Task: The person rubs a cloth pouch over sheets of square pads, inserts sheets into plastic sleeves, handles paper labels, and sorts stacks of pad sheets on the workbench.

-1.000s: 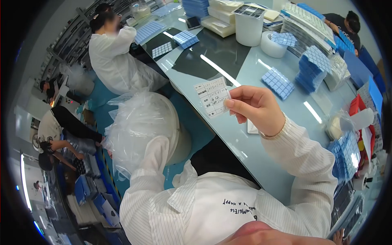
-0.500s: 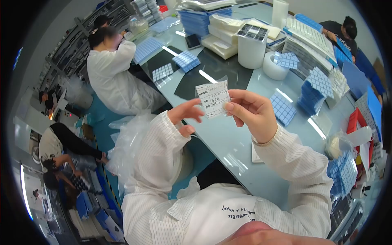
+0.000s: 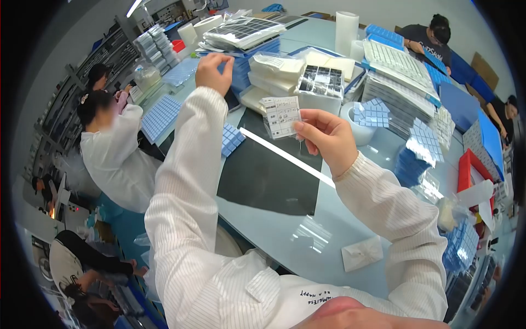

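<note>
My right hand [image 3: 327, 137] pinches the edge of a small white label [image 3: 281, 115] with printed rows and handwriting, in what looks like a clear plastic sleeve. It is held up above the table. My left hand [image 3: 215, 74] is raised at the far left, in front of a stack of blue trays [image 3: 241, 71] topped by dark-gridded sheets. Its fingers are curled in; anything between them is too small or hidden to make out. Below that hand, a blue gridded block [image 3: 232, 139] lies partly behind my left sleeve.
A black mat [image 3: 268, 181] covers part of the glass-topped table. Packets [image 3: 276, 71], a white roll [image 3: 357, 123] and blue gridded stacks [image 3: 416, 151] stand toward the back and right. A folded white packet [image 3: 362, 254] lies nearby. Co-workers sit left and at the far right.
My left hand has moved from beside the label up and away to the tray stack, and its fingers have curled. The label stays in my right hand. The view has shifted.
</note>
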Motion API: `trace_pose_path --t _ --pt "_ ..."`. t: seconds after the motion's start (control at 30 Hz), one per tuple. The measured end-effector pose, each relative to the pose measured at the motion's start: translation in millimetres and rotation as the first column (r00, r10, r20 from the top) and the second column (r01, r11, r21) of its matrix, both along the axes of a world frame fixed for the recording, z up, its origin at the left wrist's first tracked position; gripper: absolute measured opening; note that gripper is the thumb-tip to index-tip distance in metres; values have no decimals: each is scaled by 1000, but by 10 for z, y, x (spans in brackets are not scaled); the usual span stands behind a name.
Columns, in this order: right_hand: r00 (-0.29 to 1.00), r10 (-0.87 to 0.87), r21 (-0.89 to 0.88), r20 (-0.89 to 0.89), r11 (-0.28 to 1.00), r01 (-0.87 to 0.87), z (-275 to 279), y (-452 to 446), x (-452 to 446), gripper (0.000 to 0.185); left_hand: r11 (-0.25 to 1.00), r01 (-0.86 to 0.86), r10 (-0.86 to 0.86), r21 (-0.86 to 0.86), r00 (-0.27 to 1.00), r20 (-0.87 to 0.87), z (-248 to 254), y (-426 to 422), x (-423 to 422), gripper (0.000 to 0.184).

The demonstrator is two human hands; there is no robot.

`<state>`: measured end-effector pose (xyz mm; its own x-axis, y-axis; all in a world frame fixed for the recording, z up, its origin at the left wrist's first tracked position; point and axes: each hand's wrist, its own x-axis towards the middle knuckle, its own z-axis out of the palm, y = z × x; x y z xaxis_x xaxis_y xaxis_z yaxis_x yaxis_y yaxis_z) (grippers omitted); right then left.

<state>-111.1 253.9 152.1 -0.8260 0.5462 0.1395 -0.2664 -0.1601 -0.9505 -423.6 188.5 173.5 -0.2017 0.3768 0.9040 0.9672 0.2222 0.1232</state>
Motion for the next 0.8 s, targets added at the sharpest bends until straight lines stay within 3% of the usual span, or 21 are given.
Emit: trace_pose_path --t 0.1,0.2,0.27,0.3,0.47,0.53,0.67,0.8 --pt "999 -34 34 17 999 33 -2 197 -258 29 998 -70 71 -4 995 75 56 423 -584 12" --pt "996 -86 27 32 996 85 -21 335 -479 29 997 -71 69 -20 995 -66 51 778 -974 25" --pt "996 -83 -11 36 996 83 -30 395 -603 29 991 -79 59 -106 982 -181 -29 988 -1165 42" --pt "996 -86 0 20 996 86 -32 421 -659 30 974 -112 90 -199 989 -117 -78 1077 -1213 50" --pt "995 -100 47 6 994 100 -29 507 -879 30 933 -192 168 -304 980 -104 -199 1287 -1269 47" --pt "995 -103 58 19 993 102 -22 525 -937 30 937 -193 198 -293 980 -11 -135 1280 -1199 46" --pt "992 -127 124 24 985 123 15 619 -1097 31 928 -213 208 -304 977 -50 -21 1188 -1101 38" --pt "984 -98 168 148 983 73 165 842 -1429 33 965 -137 142 -224 990 6 -26 1178 -1171 32"
